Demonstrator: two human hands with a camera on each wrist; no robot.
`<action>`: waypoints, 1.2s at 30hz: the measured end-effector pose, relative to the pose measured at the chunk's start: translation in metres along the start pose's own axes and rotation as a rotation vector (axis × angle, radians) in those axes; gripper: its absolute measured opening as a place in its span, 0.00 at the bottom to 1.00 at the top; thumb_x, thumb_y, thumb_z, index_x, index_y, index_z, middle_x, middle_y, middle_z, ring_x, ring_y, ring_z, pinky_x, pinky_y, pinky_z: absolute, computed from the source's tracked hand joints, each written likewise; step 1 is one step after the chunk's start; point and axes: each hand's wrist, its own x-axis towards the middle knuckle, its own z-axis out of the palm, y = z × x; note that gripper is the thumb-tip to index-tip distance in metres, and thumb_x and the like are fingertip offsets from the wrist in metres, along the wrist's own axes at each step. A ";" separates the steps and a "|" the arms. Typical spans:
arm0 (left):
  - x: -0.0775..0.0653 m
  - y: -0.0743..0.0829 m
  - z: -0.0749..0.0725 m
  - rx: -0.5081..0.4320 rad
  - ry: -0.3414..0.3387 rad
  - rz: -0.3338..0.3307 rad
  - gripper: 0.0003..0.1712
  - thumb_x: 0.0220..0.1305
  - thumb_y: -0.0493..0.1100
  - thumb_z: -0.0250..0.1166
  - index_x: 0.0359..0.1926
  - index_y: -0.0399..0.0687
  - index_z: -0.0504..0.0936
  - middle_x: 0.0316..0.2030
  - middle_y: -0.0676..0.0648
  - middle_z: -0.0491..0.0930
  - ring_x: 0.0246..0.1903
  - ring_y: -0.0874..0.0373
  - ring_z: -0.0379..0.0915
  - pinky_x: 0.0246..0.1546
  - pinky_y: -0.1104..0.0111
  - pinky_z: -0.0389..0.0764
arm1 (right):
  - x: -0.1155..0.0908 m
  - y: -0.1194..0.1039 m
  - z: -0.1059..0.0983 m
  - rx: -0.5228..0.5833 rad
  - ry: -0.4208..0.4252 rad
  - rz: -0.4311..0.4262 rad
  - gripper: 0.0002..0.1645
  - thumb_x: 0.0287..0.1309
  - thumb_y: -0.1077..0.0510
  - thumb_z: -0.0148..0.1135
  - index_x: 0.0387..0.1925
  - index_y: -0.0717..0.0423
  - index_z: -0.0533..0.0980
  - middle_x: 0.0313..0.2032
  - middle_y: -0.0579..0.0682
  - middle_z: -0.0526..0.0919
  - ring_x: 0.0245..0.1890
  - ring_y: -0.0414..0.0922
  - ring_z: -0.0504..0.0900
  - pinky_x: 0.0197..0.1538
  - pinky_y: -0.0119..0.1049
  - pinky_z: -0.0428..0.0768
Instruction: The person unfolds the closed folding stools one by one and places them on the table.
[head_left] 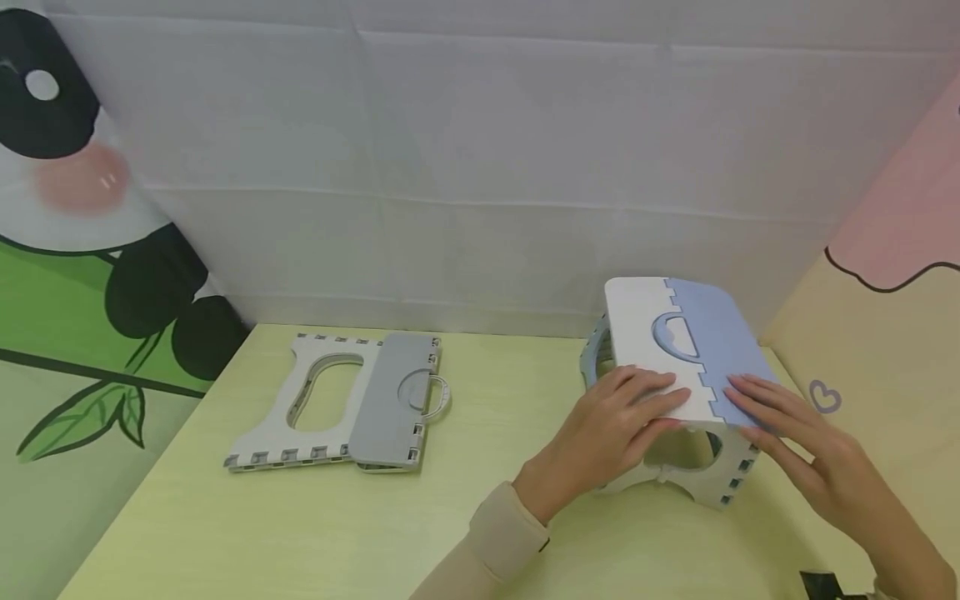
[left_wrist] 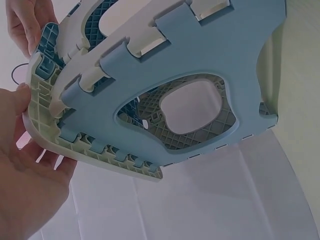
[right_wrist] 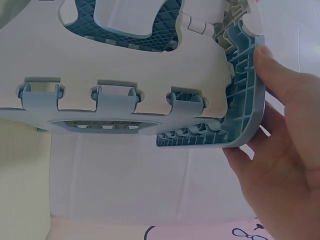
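Observation:
A folding step stool with a half white, half blue top stands upright and unfolded on the table's right side. My left hand rests on the white half near its front edge, fingers extended over the top. On the blue half lies my right hand, its fingers nearly straight. In the left wrist view, the left thumb touches the top's rim. The right wrist view has the right thumb against the blue rim. Both wrist views show the stool's ribbed underside and hinged side panels.
A grey and white folding stool lies folded flat on the left of the pale yellow table, its loop handle facing right. A white sheet hangs behind. Printed panels flank both sides. A small black object shows at the lower right.

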 end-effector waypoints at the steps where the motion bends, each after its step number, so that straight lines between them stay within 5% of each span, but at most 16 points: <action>1: 0.000 0.000 0.001 0.002 -0.003 0.000 0.20 0.75 0.52 0.63 0.62 0.50 0.84 0.60 0.50 0.81 0.62 0.60 0.72 0.72 0.73 0.58 | 0.000 0.000 0.000 0.001 0.004 -0.003 0.33 0.78 0.44 0.51 0.55 0.73 0.80 0.65 0.57 0.78 0.71 0.43 0.69 0.72 0.28 0.63; 27: 0.008 -0.002 0.012 -0.060 -0.006 -0.049 0.20 0.75 0.50 0.64 0.62 0.49 0.83 0.60 0.49 0.80 0.63 0.58 0.71 0.70 0.74 0.62 | -0.006 0.017 0.001 -0.025 -0.012 0.047 0.35 0.77 0.41 0.49 0.58 0.70 0.79 0.67 0.54 0.77 0.73 0.41 0.67 0.72 0.25 0.61; 36: 0.008 -0.004 0.018 -0.058 -0.040 -0.060 0.20 0.76 0.50 0.62 0.63 0.50 0.82 0.61 0.49 0.79 0.65 0.59 0.70 0.72 0.73 0.57 | -0.016 0.028 -0.002 -0.022 -0.078 0.112 0.25 0.77 0.52 0.55 0.63 0.66 0.77 0.69 0.55 0.74 0.74 0.42 0.64 0.72 0.24 0.59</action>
